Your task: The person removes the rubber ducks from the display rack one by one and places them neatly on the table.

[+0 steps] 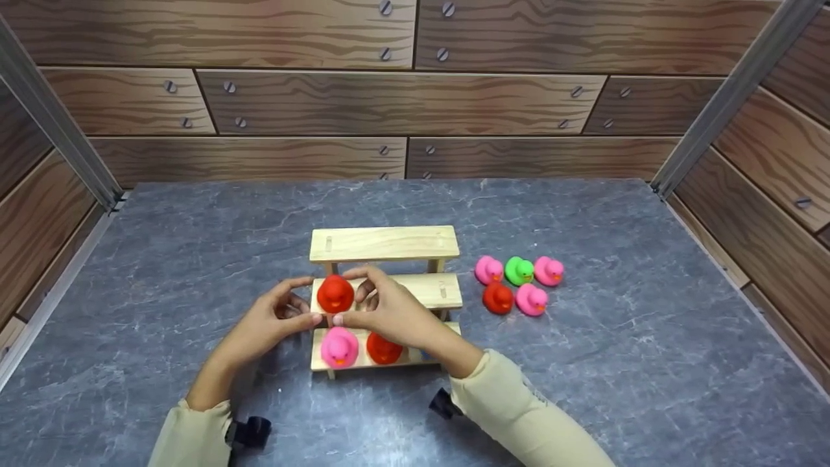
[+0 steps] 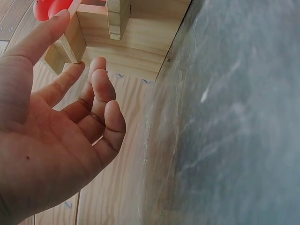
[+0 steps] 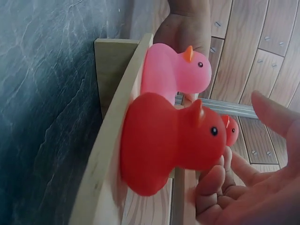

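A red rubber duck (image 1: pixel 335 294) sits at the left end of the middle step of a three-step wooden stand (image 1: pixel 382 244). My left hand (image 1: pixel 275 316) holds that step's end, thumb at the front edge and index finger at the back corner. Its other fingers (image 2: pixel 115 129) curl loosely below. Around the duck's right side, my right hand (image 1: pixel 395 310) keeps thumb and index finger apart; in the right wrist view the thumb (image 3: pixel 274 112) stands off the duck. On the bottom step are a pink duck (image 1: pixel 339 347) and another red duck (image 3: pixel 154 140), partly under my right hand.
Right of the stand, a group of loose ducks lies on the grey marbled table (image 1: pixel 616 337): pink ones, a green duck (image 1: pixel 519 270) and a red duck (image 1: pixel 498 298). A bit of blue (image 1: pixel 426 355) shows on the bottom step beneath my right wrist. Wood-patterned walls (image 1: pixel 402 104) enclose the table.
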`<state>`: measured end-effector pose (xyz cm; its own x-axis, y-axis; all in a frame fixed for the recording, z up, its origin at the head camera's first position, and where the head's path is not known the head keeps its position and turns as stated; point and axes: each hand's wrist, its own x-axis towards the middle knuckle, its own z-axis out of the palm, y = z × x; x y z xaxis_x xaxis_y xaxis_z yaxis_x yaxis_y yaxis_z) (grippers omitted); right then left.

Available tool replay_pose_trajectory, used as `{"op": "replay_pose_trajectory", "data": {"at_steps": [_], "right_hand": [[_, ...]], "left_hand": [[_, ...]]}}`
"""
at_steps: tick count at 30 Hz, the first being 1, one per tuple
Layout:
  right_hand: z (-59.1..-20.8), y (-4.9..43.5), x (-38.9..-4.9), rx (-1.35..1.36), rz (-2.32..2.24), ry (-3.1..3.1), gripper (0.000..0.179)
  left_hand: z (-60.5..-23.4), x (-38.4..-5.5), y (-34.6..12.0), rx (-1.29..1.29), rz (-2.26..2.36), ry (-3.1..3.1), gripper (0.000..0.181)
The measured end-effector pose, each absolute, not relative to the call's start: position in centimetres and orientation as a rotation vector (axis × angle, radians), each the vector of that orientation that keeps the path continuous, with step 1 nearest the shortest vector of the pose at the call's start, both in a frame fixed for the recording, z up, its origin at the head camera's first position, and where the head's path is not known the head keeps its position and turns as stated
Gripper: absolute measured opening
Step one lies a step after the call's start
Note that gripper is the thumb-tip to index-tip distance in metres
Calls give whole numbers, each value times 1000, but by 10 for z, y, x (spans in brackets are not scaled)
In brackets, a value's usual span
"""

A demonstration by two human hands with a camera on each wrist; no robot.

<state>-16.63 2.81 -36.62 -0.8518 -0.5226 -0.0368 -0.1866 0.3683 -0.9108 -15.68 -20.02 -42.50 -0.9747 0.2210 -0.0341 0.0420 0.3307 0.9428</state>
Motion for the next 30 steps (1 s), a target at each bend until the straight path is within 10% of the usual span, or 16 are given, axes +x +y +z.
{"op": "replay_pose_trajectory", "data": {"at_steps": [30], "right_hand": [[-364,14,-172,-557,-1155,2583,47]], "left_hand": [[-424,-156,-201,238,1698,2433,65]]}}
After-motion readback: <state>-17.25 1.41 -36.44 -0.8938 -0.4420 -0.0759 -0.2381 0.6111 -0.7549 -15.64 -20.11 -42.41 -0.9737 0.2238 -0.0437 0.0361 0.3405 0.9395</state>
